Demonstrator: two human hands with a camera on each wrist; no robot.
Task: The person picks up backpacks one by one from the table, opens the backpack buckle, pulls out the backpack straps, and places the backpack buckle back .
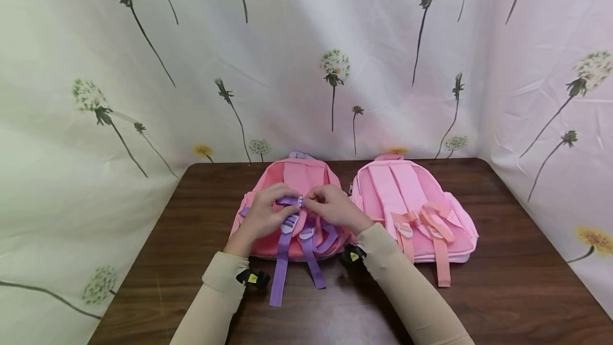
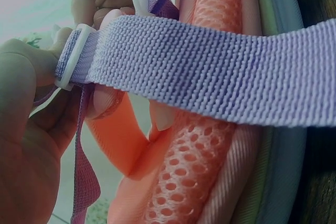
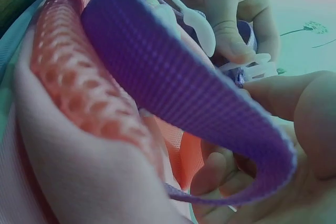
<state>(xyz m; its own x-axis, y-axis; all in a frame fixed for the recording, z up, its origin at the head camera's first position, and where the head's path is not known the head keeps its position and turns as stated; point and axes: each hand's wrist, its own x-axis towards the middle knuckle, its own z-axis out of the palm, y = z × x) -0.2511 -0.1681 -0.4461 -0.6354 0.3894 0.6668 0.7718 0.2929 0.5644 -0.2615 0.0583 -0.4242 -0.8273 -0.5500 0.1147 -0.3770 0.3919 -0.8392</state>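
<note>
Nearest the desk's [image 1: 503, 281] front edge, loose purple strap tails [image 1: 280, 265] hang limp toward the sleeves. Just beyond, the left hand [image 1: 261, 214] and right hand [image 1: 337, 207] meet over the pink backpack [image 1: 292, 174] lying at mid-desk, both pinching a white plastic buckle [image 1: 300, 202] threaded on purple webbing [image 2: 210, 72]. The webbing looks soft and floppy, the buckle small, stiff and likely slick, so the buckle's edges seem the surest hold. A second pink backpack [image 1: 416, 201] lies to the right
</note>
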